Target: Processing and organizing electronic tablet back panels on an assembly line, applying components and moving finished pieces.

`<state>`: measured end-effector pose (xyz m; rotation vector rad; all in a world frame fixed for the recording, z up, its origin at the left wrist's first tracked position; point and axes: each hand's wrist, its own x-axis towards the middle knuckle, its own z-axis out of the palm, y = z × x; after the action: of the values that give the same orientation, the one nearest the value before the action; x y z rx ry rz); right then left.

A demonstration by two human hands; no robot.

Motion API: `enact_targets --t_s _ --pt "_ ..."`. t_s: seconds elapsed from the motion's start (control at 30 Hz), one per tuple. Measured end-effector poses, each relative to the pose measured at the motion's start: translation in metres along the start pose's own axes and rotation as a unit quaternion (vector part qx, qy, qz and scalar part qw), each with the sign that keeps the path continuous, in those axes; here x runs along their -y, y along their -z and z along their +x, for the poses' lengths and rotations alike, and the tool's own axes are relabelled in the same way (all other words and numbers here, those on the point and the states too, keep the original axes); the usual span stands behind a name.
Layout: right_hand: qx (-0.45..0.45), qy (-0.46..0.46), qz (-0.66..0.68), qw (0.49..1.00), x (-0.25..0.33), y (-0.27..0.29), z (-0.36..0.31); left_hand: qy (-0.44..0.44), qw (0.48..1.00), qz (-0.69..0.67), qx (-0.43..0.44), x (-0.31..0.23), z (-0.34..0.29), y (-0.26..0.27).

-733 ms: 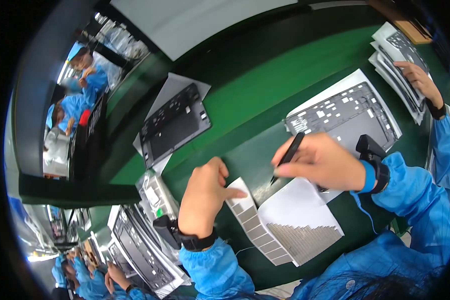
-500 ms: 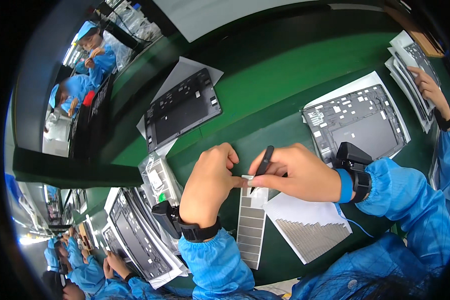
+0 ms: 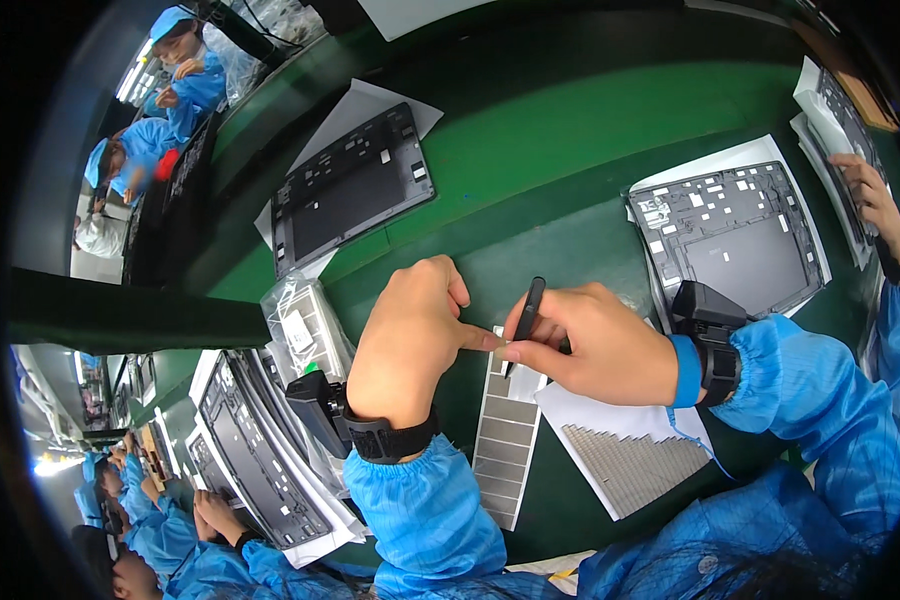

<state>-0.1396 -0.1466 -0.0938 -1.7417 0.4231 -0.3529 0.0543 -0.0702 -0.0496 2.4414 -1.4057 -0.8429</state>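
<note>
My right hand [image 3: 610,345] grips a slim black pen-like tool [image 3: 532,308], which slants down between its thumb and fingers. My left hand [image 3: 405,335] is closed, with its fingers curled and one digit stretched to the right against my right fingertips. What lies between the meeting fingertips is mostly hidden. Below them lies a long strip of grey rectangular pieces [image 3: 505,450] on a pale backing. Right of that strip, a white sheet [image 3: 567,408] carries rows of small grey-beige pieces [image 3: 635,465].
Black flat device housings with white patches lie on paper at back right [image 3: 735,240] and back left [image 3: 355,190]. Left of my hand are a plastic-bagged tray [image 3: 308,320] and stacked housings [image 3: 260,460]. A co-worker's hand [image 3: 875,205] touches a stack at far right.
The small white piece seen between my fingertips is now mostly hidden. My left hand has shifted slightly up and left, and its digit now presses against my right fingertips. The view has shifted a little.
</note>
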Motion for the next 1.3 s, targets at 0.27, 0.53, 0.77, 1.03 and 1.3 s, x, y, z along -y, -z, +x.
enact_targets --t_s 0.27,0.53,0.77,1.03,1.3 --pt "0.004 0.032 -0.038 0.999 -0.011 -0.003 -0.004 0.018 1.000 0.005 0.019 -0.003 0.003 0.002" --pt "-0.129 0.045 0.080 0.987 0.010 0.044 -0.045 -0.069 0.997 -0.022 0.005 -0.001 0.013 -0.008" --pt "-0.332 0.023 0.199 0.922 -0.030 0.157 -0.118 -0.112 0.993 -0.006 0.033 -0.029 0.001 -0.019" --pt "-0.481 0.045 0.094 0.870 -0.069 0.242 -0.161 -0.389 0.913 0.120 0.003 -0.182 0.006 -0.128" --pt "-0.481 0.031 0.121 0.868 -0.086 0.251 -0.145 -0.458 0.883 0.101 0.026 -0.234 0.023 -0.142"
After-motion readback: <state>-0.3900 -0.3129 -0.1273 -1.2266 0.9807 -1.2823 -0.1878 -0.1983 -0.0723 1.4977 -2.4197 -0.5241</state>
